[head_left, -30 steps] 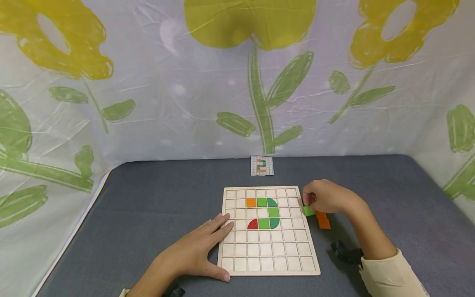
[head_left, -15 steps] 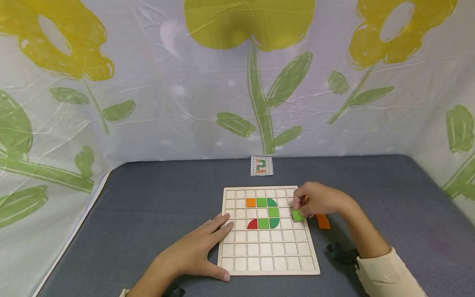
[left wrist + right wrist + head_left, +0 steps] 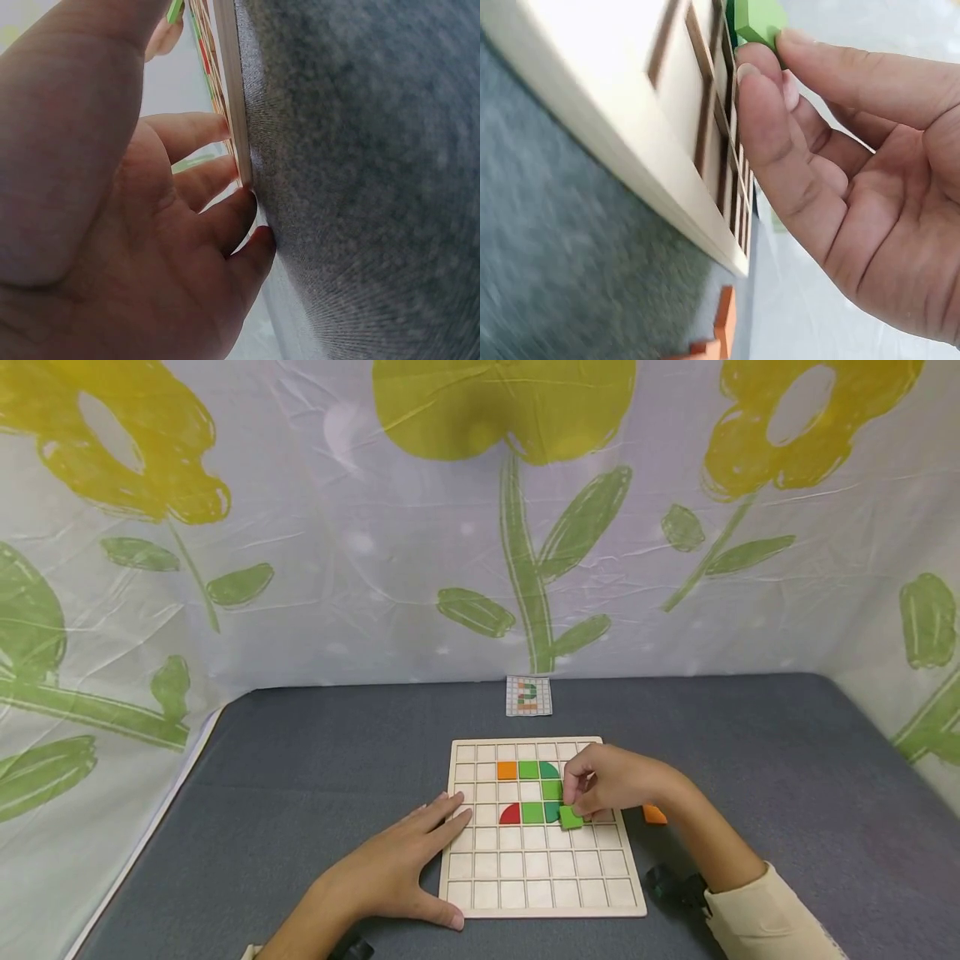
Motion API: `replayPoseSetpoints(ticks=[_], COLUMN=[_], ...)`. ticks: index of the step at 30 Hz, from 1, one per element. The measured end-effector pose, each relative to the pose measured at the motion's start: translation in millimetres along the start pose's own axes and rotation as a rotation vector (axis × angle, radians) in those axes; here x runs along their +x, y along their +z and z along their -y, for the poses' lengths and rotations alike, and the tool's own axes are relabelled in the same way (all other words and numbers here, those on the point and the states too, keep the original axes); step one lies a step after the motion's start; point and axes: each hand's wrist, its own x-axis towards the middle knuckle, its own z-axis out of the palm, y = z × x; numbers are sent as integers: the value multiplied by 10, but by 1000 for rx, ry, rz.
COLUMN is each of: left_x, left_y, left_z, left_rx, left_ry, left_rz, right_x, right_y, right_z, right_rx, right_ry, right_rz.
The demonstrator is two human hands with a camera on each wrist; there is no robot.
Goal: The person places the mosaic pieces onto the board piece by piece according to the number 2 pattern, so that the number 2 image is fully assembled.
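Note:
A wooden grid board (image 3: 536, 893) lies on the table, with an orange square, several green pieces and a red quarter-round tile (image 3: 511, 813) set in its cells. My right hand (image 3: 618, 781) pinches a light green square tile (image 3: 571, 817) between thumb and fingers over the board, just right of the dark green curved tile in the lower row. In the right wrist view the green tile (image 3: 759, 21) shows at the fingertips, close over the grid. My left hand (image 3: 397, 864) rests with spread fingers along the board's left edge; in the left wrist view its fingertips touch that edge.
An orange tile (image 3: 654, 815) lies on the table right of the board, partly behind the right forearm. A small pattern card (image 3: 528, 696) with a coloured grid design stands beyond the board. A flower-printed curtain (image 3: 337, 568) hangs behind the dark grey table (image 3: 300, 752).
My right hand has lifted the green tile from beside the board and carried it left and slightly nearer, over the grid. The left hand has stayed in place.

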Motion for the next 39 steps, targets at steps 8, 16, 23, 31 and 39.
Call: replayPoseSetpoints(ticks=[8,16,23,31,39], left_x=[-1,4,3,-1,-4], left_y=[7,8,12,3,18], left_z=[18,11,9,8,8], left_rx=[1,-9,-8,-9,13], left_ry=[6,3,14,14,20], left_rz=[0,-4,-11,-9,-20], right_x=[71,120,177,216,270], right_y=[181,345,455,570,652], right_z=[72,189,231,301,280], right_rx=[21,38,1,-95,-79], right_ry=[41,-2,-44,-60,-113], right_rz=[-34,-65,-119,-172,-165])
